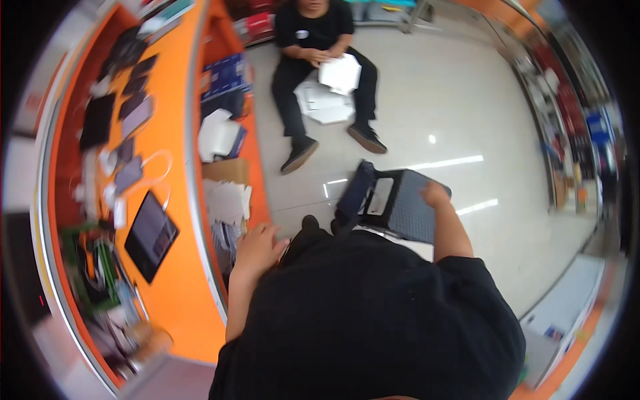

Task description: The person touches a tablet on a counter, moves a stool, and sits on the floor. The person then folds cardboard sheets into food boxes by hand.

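Low at my front lies an open black case or bag with a grey textured panel (415,210); I cannot make out its exact kind. My right hand (435,194) is over the panel's far right edge, blurred, and its grip does not show clearly. A pale flat object (381,196) lies in the dark part to the left of the panel. Part of a white flat thing (417,248) shows below it. My left hand (262,244) is beside my leg and the low shelf, fingers spread apart, with nothing seen in it.
An orange counter (190,280) runs along my left, bearing a tablet (152,235) and several phones. Papers (228,200) and boxes fill the shelf beneath. A seated person (315,30) ahead holds a white piece (341,73). Stocked shelves (567,100) line the right.
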Available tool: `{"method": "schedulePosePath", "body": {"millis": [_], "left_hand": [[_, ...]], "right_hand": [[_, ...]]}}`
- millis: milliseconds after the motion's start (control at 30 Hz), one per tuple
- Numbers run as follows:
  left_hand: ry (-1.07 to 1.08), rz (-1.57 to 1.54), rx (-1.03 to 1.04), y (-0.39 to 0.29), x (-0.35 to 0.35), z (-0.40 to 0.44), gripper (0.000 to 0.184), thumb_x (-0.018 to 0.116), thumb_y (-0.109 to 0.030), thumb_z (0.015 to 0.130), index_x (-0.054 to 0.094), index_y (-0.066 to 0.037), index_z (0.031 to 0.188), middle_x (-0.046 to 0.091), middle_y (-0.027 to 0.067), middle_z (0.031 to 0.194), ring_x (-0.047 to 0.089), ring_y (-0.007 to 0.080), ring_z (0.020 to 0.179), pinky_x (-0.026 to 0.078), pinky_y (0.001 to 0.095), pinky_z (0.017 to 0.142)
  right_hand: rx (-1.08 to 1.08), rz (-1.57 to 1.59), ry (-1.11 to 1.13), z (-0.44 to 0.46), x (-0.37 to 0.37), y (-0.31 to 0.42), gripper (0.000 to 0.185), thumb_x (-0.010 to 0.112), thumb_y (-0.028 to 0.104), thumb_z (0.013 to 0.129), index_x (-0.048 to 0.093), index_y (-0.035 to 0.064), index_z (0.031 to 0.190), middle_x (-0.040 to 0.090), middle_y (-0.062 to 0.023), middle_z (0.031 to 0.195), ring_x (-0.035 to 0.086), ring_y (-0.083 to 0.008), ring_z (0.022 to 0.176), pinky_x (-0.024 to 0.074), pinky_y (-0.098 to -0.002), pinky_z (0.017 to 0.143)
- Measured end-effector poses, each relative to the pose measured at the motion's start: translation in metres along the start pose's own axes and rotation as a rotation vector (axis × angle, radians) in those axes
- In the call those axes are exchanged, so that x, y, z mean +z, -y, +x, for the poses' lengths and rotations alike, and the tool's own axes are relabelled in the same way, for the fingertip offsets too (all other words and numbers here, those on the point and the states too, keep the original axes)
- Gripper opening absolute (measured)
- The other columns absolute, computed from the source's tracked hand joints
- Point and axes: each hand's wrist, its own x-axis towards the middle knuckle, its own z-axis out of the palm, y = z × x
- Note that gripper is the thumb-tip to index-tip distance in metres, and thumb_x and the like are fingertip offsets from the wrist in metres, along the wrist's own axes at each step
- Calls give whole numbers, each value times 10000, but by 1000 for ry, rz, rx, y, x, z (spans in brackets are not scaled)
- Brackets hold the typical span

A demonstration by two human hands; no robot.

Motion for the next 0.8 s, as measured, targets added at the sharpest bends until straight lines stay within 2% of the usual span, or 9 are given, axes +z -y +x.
{"method": "schedulePosePath", "body": {"millis": [67,200,233,333,367,467,533,600,800], "left_hand": [[-14,-57,159,-9,1,10,361,591,-345,792,581,-88,1045,567,70,1015,570,288,867,412,375,815],[166,-226,219,-30,-3,43,347,589,-327,801,568,-94,1057,561,57,1009,553,252,938,410,359,828],[250,-282,137,-29,1,51,316,591,-328,802,577,-115,1035,548,39,1033,527,222,1012,371,415,895],[277,133,105,0,26,57,282,604,-334,791,592,-141,996,532,23,1078,512,193,1044,305,498,939],[250,172,49,17,32,57,278,640,-325,749,594,-169,974,514,34,1118,468,201,1105,233,579,946],[-222,445,-145,44,-9,75,333,673,-283,688,585,-176,991,474,59,1197,393,289,1172,174,608,962],[-386,816,-366,96,-20,63,411,667,-263,710,556,-193,1100,419,125,1287,391,321,1165,219,558,951],[-375,771,-440,126,-29,60,436,659,-197,737,528,-142,1149,384,211,1289,340,361,1210,255,435,1000],[-417,661,-434,151,-19,50,386,584,-110,805,498,-47,1176,299,208,1347,284,360,1252,220,446,1023]], "right_hand": [[-45,-121,314,1,44,24,478,566,388,789,518,132,1189,492,-149,1239,463,-312,1153,380,-482,932],[-84,32,422,-40,100,86,563,593,437,762,507,83,1191,475,-190,1229,469,-353,1121,390,-401,945],[-124,61,474,-35,134,88,561,596,436,760,509,82,1186,486,-204,1202,478,-356,1107,393,-403,940],[-205,111,573,-15,203,104,536,609,396,759,508,88,1186,496,-227,1167,508,-362,1058,404,-405,918],[-227,133,599,-8,212,110,527,606,390,762,506,88,1182,506,-220,1157,504,-358,1065,399,-405,923],[-252,140,605,36,252,117,474,595,357,774,519,109,1170,504,-224,1154,492,-361,1076,393,-401,925],[-254,179,602,68,234,134,402,592,325,782,566,86,1104,512,-217,1132,507,-357,1048,402,-396,910],[-212,285,518,123,285,120,373,595,314,780,584,103,1088,502,-218,1141,504,-357,1052,399,-392,919],[92,439,251,265,382,113,674,635,330,760,310,189,1333,464,-288,1180,457,-409,1107,379,-416,943]]}}
